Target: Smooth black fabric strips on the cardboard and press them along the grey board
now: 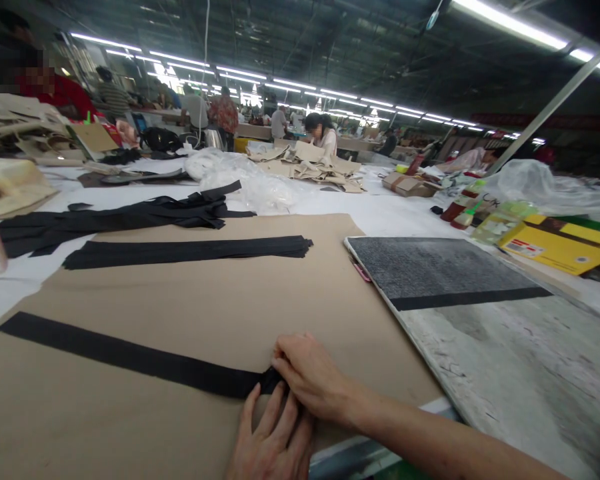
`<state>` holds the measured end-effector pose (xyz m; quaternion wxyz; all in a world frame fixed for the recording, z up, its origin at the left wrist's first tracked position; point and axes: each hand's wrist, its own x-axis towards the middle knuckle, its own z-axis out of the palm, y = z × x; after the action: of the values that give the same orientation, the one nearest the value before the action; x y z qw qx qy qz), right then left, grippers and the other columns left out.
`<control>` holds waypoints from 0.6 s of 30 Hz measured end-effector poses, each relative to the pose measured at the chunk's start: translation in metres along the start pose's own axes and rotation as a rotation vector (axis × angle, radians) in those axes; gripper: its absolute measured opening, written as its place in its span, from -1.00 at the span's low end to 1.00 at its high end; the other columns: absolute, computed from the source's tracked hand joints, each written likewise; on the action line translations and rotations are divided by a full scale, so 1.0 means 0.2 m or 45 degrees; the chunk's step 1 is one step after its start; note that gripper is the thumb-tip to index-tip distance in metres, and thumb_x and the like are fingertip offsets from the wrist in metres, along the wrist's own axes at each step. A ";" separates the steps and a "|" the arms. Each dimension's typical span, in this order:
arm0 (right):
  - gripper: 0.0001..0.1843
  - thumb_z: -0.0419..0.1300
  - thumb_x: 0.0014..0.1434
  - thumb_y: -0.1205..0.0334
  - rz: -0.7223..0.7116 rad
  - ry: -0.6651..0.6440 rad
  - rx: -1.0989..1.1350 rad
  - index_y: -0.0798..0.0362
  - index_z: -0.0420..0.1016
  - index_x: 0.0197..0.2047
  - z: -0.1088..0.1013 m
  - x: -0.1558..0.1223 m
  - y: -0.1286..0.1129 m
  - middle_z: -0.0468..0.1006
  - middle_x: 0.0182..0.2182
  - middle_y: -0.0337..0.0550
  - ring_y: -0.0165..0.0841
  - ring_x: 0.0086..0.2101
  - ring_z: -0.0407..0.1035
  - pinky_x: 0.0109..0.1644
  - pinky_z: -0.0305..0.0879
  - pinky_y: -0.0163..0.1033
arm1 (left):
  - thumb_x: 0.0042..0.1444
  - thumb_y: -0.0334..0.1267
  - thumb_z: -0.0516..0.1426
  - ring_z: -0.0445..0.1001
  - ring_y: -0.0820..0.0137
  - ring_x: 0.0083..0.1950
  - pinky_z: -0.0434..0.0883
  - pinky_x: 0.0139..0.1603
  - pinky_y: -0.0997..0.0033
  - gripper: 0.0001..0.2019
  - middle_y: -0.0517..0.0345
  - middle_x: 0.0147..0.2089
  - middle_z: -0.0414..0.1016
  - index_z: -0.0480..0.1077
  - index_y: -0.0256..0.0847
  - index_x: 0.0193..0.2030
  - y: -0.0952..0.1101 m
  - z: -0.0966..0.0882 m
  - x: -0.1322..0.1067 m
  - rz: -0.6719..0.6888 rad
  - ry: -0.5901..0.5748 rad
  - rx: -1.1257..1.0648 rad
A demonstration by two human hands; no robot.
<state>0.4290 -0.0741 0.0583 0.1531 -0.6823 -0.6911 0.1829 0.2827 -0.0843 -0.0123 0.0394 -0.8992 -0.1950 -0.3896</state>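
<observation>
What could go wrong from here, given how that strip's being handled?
1. The black strip is bunched where the left hand and right hand meet, so it might crease or end up crooked there.
2. Its far end lies on the brown sheet with no hand on it; a tug could swing it out of line.
3. The right forearm passes close to the grey board and might bump it.

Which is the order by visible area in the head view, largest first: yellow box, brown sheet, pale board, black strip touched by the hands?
1. Brown sheet
2. Pale board
3. Handled black strip
4. Yellow box (farther from camera, so true size unsure)
</observation>
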 end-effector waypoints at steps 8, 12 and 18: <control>-0.85 0.16 0.20 0.26 -0.233 -0.177 0.270 0.05 0.39 -0.13 -0.13 0.00 0.02 0.49 -0.22 -0.23 -0.40 -0.22 0.33 -0.13 0.18 -0.32 | 0.14 -0.11 0.08 0.34 0.34 0.08 -0.13 0.38 0.16 -0.66 0.23 -0.04 0.52 0.40 -0.01 0.06 0.00 -0.02 0.02 0.004 -0.007 0.037; -0.85 0.16 0.19 0.32 -0.357 -0.124 -0.045 0.05 0.38 -0.13 -0.11 -0.03 0.01 0.47 -0.19 -0.18 -0.36 -0.16 0.31 -0.06 0.15 -0.27 | 0.18 -0.13 0.04 0.36 0.36 0.07 -0.06 0.37 0.23 -0.71 0.23 -0.07 0.53 0.44 -0.02 0.00 0.00 -0.04 0.03 -0.050 0.030 -0.010; -0.96 0.09 0.23 0.34 -0.542 -0.080 -0.372 0.07 0.35 -0.24 -0.07 -0.05 0.02 0.41 -0.31 -0.19 -0.37 -0.28 0.23 -0.19 0.12 -0.28 | 0.13 -0.36 0.10 0.36 0.37 0.13 0.36 0.11 0.45 -0.69 0.11 0.05 0.44 0.42 -0.05 0.01 -0.13 -0.18 0.02 -0.006 -0.072 -0.115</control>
<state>0.4398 -0.0832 0.0687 0.0663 -0.5304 -0.8426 0.0661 0.2498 -0.0685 0.0135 -0.0077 -0.9104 -0.1802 -0.3724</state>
